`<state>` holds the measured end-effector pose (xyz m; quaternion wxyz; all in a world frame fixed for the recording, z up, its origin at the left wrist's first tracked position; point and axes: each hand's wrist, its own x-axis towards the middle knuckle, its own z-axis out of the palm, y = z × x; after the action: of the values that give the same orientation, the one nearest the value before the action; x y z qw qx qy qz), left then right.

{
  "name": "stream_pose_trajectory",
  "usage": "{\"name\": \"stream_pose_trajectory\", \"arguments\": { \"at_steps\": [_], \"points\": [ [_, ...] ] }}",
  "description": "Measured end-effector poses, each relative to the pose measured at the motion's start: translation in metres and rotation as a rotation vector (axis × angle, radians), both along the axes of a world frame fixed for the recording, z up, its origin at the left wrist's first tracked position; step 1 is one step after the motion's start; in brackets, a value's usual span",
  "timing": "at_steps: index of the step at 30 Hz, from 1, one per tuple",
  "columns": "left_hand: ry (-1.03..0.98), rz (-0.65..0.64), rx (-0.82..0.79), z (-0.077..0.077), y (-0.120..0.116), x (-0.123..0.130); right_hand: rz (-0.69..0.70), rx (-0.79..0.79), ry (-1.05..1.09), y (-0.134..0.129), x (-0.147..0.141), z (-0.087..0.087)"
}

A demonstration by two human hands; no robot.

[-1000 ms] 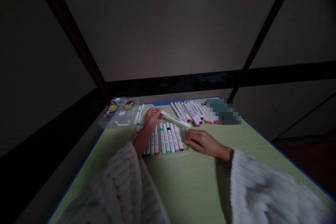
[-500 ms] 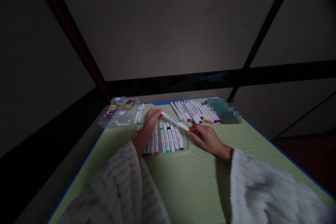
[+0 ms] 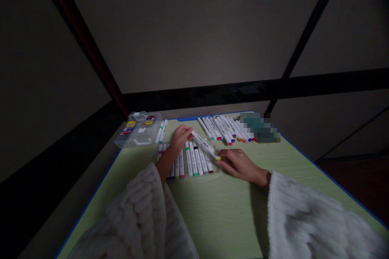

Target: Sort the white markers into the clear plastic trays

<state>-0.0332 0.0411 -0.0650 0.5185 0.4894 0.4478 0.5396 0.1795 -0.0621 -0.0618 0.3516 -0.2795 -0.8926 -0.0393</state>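
Observation:
A white marker [image 3: 204, 143] with a yellow end slants over the right part of a clear plastic tray [image 3: 216, 166]. My left hand [image 3: 181, 136] pinches its upper end between thumb and fingers. At the lower, yellow end, my right hand [image 3: 238, 164] has its thumb and fingers closed together on the marker. Beneath lie several white markers [image 3: 194, 162] side by side in the tray, with green, black, pink and dark red ends among them. My left forearm partly covers the markers at the tray's left.
A clear plastic case [image 3: 142, 133] with coloured labels sits at the table's back left, beside two loose markers [image 3: 161, 131]. Several more markers [image 3: 223, 129] lie at the back, next to a pixelated green item [image 3: 259, 126]. The pale green table [image 3: 219, 210] has blue edging; a wall stands behind.
The marker has shifted slightly right and its yellow end has dropped toward the tray. My left hand has moved a little right with it; my right hand has come down slightly.

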Motion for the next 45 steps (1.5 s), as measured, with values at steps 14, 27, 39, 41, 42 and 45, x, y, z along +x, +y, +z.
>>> {"name": "stream_pose_trajectory", "arguments": {
  "at_steps": [14,27,39,41,42,45],
  "points": [
    [0.134,-0.097,-0.045,0.019,-0.016,0.01,0.081,-0.022,-0.06,-0.001,-0.001,0.004],
    [0.132,-0.208,-0.068,0.009,-0.015,0.012,0.129,0.059,-0.094,-0.005,-0.005,0.007],
    [0.193,-0.213,0.023,-0.003,-0.004,0.012,0.143,0.031,-0.125,-0.005,-0.007,0.006],
    [0.22,-0.221,0.031,-0.003,-0.004,0.012,0.146,0.019,-0.131,-0.004,-0.007,0.005],
    [0.233,-0.223,0.036,-0.003,-0.004,0.013,0.147,0.012,-0.135,-0.004,-0.007,0.005],
    [0.277,-0.217,0.046,-0.003,-0.004,0.014,0.148,-0.003,-0.148,-0.004,-0.007,0.005]
  ]
}}
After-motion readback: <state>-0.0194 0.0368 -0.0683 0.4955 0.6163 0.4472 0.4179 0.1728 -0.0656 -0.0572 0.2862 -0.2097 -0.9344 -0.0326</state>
